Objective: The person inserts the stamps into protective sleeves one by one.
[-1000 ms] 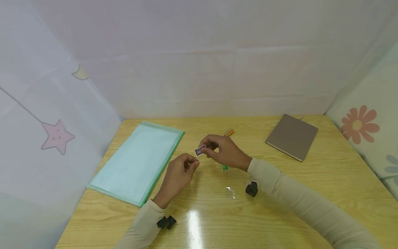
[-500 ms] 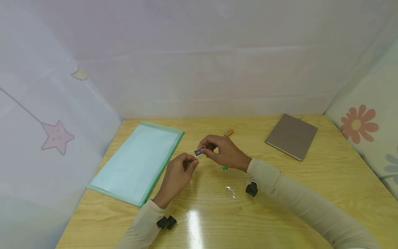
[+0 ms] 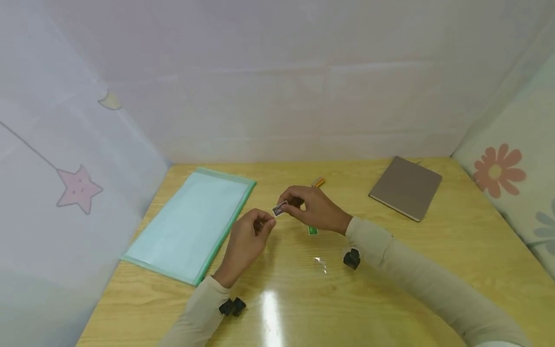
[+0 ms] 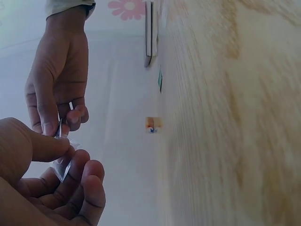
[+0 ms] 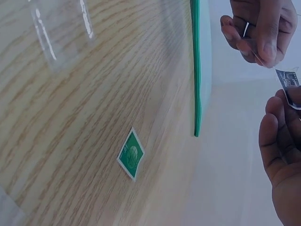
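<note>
Pinching softly is best, we think, so we do not bend the small stamp. Our right hand pinches one end of it, up over the table, and our left hand pinches a clear bit of plastic close by. The stamp has a dark picture and a white edge.

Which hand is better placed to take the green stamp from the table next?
Probably the right hand: it is nearer the green stamp, though it holds the dark stamp. The left hand is farther, pinching clear plastic.
</note>
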### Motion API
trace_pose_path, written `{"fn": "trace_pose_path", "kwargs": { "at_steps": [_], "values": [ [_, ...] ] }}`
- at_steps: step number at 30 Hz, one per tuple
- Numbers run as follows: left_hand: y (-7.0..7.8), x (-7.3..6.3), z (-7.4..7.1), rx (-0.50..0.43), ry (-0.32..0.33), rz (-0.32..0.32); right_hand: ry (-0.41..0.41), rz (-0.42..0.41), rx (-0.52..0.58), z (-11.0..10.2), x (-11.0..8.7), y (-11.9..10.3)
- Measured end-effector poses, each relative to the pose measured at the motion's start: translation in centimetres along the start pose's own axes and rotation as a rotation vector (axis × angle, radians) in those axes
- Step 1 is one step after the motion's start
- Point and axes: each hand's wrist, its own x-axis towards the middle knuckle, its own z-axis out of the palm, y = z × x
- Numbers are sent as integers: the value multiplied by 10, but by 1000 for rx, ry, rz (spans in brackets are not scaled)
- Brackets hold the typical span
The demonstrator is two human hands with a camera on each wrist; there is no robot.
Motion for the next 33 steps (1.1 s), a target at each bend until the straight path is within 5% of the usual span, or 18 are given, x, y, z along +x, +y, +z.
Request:
{"fn": "trace_pose_path", "kwargs": {
  "at_steps": [17, 33],
  "values": [
    [-2, 2, 3, 36, 114, 70, 5, 62, -27, -1, 2, -5],
    [-4, 1, 2, -8, 149, 139, 17, 154, 105, 1, 2, -10]
  ]
}}
